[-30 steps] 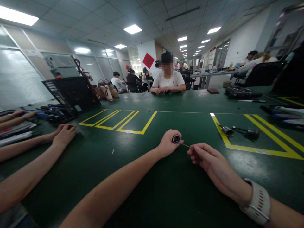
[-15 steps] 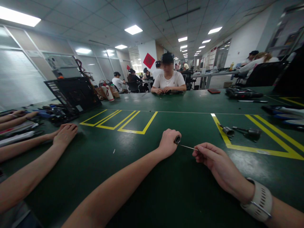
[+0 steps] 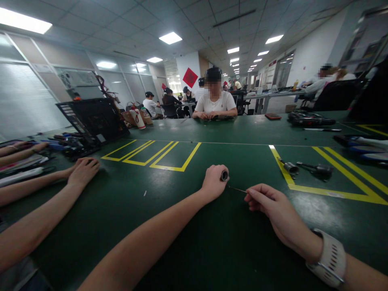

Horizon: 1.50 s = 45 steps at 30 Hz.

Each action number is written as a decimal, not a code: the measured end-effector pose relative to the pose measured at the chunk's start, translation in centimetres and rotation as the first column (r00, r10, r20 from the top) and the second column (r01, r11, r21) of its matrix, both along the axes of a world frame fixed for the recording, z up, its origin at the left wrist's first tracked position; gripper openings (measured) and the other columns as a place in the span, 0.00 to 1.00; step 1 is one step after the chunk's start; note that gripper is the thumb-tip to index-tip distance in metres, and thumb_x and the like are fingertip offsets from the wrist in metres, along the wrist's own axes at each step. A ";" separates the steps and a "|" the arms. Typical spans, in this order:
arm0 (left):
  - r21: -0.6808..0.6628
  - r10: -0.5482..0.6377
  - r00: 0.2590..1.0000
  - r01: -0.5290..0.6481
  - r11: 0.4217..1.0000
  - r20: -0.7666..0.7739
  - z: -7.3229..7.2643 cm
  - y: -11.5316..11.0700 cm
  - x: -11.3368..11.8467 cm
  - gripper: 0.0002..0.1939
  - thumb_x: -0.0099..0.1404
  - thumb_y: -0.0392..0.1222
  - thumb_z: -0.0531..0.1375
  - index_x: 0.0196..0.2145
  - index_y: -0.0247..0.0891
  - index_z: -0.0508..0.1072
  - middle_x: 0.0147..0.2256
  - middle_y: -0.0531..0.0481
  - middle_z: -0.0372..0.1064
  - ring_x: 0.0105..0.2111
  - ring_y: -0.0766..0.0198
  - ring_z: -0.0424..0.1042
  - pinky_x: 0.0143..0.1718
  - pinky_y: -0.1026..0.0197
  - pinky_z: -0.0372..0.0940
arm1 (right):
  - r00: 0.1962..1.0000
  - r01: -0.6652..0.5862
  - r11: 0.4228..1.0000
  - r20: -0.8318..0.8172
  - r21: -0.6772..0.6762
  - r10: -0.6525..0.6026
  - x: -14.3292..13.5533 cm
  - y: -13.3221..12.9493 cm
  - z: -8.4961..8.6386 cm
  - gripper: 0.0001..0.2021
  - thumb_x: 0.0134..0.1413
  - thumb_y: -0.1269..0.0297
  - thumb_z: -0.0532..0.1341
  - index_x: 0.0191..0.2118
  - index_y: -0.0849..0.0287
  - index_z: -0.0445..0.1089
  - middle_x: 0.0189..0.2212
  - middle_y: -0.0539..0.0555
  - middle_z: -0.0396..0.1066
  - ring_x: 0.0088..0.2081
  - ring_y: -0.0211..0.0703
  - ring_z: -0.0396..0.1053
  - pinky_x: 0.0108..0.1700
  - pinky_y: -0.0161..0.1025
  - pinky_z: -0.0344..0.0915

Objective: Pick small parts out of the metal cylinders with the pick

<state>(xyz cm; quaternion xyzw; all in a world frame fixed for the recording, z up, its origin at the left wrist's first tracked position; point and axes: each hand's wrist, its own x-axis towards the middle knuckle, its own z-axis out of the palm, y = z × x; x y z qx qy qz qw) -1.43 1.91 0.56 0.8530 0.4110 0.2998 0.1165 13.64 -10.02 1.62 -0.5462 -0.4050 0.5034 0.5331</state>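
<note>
My left hand [image 3: 214, 180] is closed around a dark cylindrical metal part [image 3: 224, 176], whose round hollow end faces me; the rest of it is hidden by the fingers. Between the thumb and fingertips of my right hand [image 3: 266, 202] is a thin metal rod [image 3: 238, 189], pinched near one end. Its free tip points left and lies just below the cylindrical part, seemingly apart from it. Both hands are low over the green table. To the right lie two metal parts with cup-like ends and stems, one silvery [image 3: 291, 167] and one darker [image 3: 323, 170].
Yellow tape [image 3: 333, 195] marks outlines on the green table [image 3: 182, 250]. At left are another person's hand [image 3: 84, 171] and a black open-frame case [image 3: 93, 117]. A person [image 3: 214, 103] sits opposite. Blue-handled tools [image 3: 368, 147], a pen [image 3: 322, 129] and a black item [image 3: 311, 119] lie right.
My right hand has moved slightly left with the thin rod. In my left hand, the cylindrical part has turned a little, its hollow end facing me more.
</note>
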 end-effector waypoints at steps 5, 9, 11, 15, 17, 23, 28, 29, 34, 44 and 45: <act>-0.075 -0.095 0.995 0.098 0.992 0.038 -0.1 0.1 0.1 0.06 0.54 0.37 0.62 0.29 0.37 0.67 0.29 0.53 0.66 0.32 0.64 0.64 0.35 0.61 0.58 | 0.998 0.008 1.000 0.061 -0.002 -0.008 -0.1 0.0 0.1 0.11 0.47 0.56 0.62 0.28 0.59 0.70 0.26 0.52 0.71 0.29 0.41 0.66 0.33 0.41 0.62; -0.129 -0.125 0.992 0.121 0.984 -0.029 -0.3 0.1 0.0 0.07 0.54 0.36 0.63 0.30 0.37 0.68 0.30 0.53 0.66 0.34 0.63 0.64 0.35 0.61 0.58 | 0.998 0.028 0.999 0.051 0.019 -0.029 -0.1 -0.1 0.1 0.10 0.48 0.57 0.61 0.27 0.59 0.70 0.24 0.51 0.70 0.27 0.40 0.65 0.31 0.40 0.61; -0.164 -0.108 0.994 0.102 0.981 -0.028 -0.2 0.1 0.0 0.07 0.54 0.36 0.63 0.31 0.37 0.67 0.31 0.52 0.66 0.34 0.63 0.64 0.36 0.60 0.58 | 0.998 0.060 0.997 0.019 0.044 -0.061 0.1 -0.2 0.0 0.09 0.48 0.57 0.62 0.26 0.58 0.69 0.23 0.50 0.69 0.26 0.39 0.64 0.29 0.38 0.60; -0.255 -0.011 0.996 0.034 0.966 0.090 0.3 0.0 0.2 0.13 0.54 0.36 0.62 0.37 0.38 0.64 0.35 0.52 0.64 0.34 0.64 0.63 0.34 0.62 0.59 | 0.989 0.130 0.982 -0.087 0.140 -0.119 0.3 -0.4 0.1 0.08 0.49 0.59 0.62 0.26 0.57 0.69 0.23 0.49 0.67 0.26 0.38 0.62 0.27 0.37 0.59; -0.281 0.002 0.992 0.033 0.959 0.125 0.4 0.1 0.1 0.15 0.54 0.35 0.62 0.38 0.38 0.62 0.35 0.53 0.63 0.33 0.65 0.63 0.33 0.62 0.59 | 0.989 0.123 0.980 -0.101 0.159 -0.108 0.3 -0.6 0.3 0.08 0.49 0.59 0.61 0.26 0.57 0.69 0.23 0.49 0.67 0.26 0.39 0.62 0.28 0.37 0.58; -0.233 -0.121 0.983 0.151 0.961 0.141 0.3 0.6 -0.5 0.12 0.53 0.33 0.61 0.34 0.37 0.63 0.35 0.53 0.63 0.35 0.64 0.63 0.37 0.61 0.61 | 0.999 0.045 0.998 0.011 0.046 -0.046 0.0 -0.5 0.4 0.09 0.48 0.58 0.61 0.25 0.58 0.70 0.22 0.50 0.67 0.25 0.39 0.62 0.28 0.38 0.58; -0.254 -0.263 0.942 0.312 0.915 0.209 0.9 0.4 -1.0 0.11 0.51 0.26 0.58 0.32 0.36 0.64 0.34 0.52 0.67 0.35 0.65 0.67 0.39 0.61 0.62 | 0.998 0.040 0.998 0.037 0.039 -0.042 0.0 -0.2 0.2 0.10 0.49 0.58 0.60 0.26 0.58 0.69 0.23 0.50 0.68 0.25 0.38 0.63 0.29 0.38 0.59; -0.275 -0.295 0.929 0.351 0.895 0.224 1.0 0.3 -1.0 0.12 0.50 0.25 0.58 0.32 0.36 0.64 0.34 0.52 0.68 0.35 0.65 0.68 0.39 0.61 0.62 | 0.998 0.043 0.998 0.036 0.039 -0.045 0.0 -0.1 0.3 0.10 0.49 0.57 0.61 0.26 0.58 0.69 0.23 0.50 0.68 0.25 0.38 0.63 0.29 0.38 0.59; -0.345 -0.371 0.902 0.428 0.835 0.221 1.2 0.1 -1.0 0.12 0.52 0.33 0.63 0.33 0.35 0.63 0.33 0.49 0.70 0.34 0.65 0.69 0.38 0.60 0.63 | 0.997 0.079 0.996 -0.002 0.031 -0.079 -0.1 -0.1 0.5 0.11 0.44 0.56 0.63 0.25 0.59 0.70 0.22 0.51 0.68 0.25 0.39 0.64 0.29 0.39 0.60; -0.314 -0.350 0.923 0.384 0.868 0.161 1.1 0.2 -1.1 0.13 0.52 0.30 0.60 0.36 0.37 0.64 0.38 0.49 0.67 0.39 0.63 0.67 0.41 0.58 0.63 | 0.961 0.205 0.974 -0.207 0.097 -0.182 0.2 -0.4 1.0 0.07 0.44 0.60 0.63 0.23 0.57 0.69 0.19 0.49 0.65 0.22 0.38 0.60 0.24 0.36 0.56; -0.294 -0.324 0.931 0.361 0.885 0.170 1.1 0.2 -1.1 0.14 0.52 0.29 0.60 0.36 0.37 0.63 0.38 0.49 0.66 0.39 0.62 0.67 0.41 0.58 0.63 | 0.957 0.213 0.971 -0.225 0.109 -0.185 0.2 -0.4 1.1 0.07 0.43 0.60 0.63 0.23 0.57 0.69 0.19 0.49 0.65 0.22 0.38 0.59 0.23 0.36 0.56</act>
